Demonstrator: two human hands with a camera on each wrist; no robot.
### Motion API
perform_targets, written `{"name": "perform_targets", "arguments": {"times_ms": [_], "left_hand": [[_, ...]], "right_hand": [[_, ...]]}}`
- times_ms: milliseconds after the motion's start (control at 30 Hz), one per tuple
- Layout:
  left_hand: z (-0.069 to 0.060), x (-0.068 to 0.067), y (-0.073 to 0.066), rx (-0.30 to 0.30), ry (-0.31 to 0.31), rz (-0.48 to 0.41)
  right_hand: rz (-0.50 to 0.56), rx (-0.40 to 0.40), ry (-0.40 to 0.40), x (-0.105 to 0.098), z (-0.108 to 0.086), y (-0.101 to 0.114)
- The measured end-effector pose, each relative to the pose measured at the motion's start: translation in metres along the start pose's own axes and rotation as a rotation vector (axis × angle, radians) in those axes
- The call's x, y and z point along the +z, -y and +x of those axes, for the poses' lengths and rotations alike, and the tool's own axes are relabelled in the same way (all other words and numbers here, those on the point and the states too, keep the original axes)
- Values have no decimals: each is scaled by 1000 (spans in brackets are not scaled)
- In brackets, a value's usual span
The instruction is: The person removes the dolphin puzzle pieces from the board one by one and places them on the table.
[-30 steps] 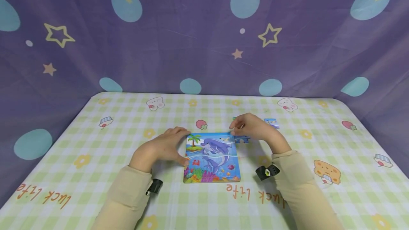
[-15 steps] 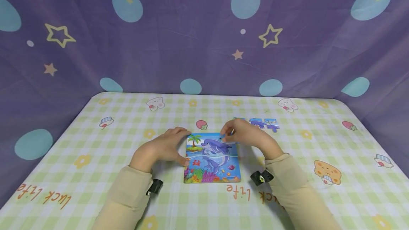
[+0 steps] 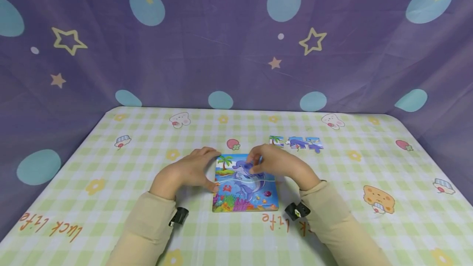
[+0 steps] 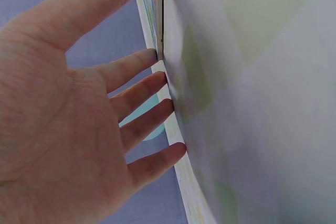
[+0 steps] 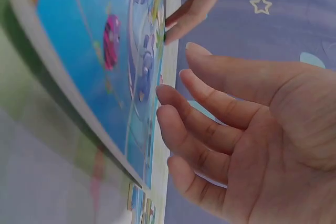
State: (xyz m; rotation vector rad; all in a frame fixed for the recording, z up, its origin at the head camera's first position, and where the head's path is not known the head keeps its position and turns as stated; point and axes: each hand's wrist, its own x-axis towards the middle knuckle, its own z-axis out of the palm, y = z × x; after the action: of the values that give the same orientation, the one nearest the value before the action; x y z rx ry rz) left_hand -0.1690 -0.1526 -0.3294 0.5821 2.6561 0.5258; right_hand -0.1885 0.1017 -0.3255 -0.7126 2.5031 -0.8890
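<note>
A square dolphin picture puzzle board (image 3: pixel 240 196) lies on the table between the hands. My left hand (image 3: pixel 190 171) rests at its left side, fingertips by the upper left corner and thumb at the left edge. In the left wrist view its fingers (image 4: pixel 144 111) spread fairly straight. My right hand (image 3: pixel 278 161) is over the board's upper right part, fingertips above the printed dolphin. The right wrist view shows these fingers (image 5: pixel 199 124) loosely bent and apart from the thumb, with nothing visible between them. Whether they touch the picture I cannot tell.
Three loose puzzle pieces stand in a row behind the right hand: a palm tree piece (image 3: pixel 276 141), a dolphin piece (image 3: pixel 297 143) and a tail piece (image 3: pixel 314 144). The table wears a checked cloth (image 3: pixel 148 134). A purple curtain (image 3: pixel 236 52) hangs behind it.
My right hand has moved left and toward me, from the board's upper right corner to over the dolphin, uncovering the loose pieces behind. It now covers where another piece lay. My left hand stays put.
</note>
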Motion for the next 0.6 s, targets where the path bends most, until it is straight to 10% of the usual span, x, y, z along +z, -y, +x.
{"name": "perform_targets", "arguments": {"times_ms": [600], "left_hand": [[1, 1, 1, 5, -4, 1]], "right_hand": [[-71, 25, 38, 13, 2, 6]]}}
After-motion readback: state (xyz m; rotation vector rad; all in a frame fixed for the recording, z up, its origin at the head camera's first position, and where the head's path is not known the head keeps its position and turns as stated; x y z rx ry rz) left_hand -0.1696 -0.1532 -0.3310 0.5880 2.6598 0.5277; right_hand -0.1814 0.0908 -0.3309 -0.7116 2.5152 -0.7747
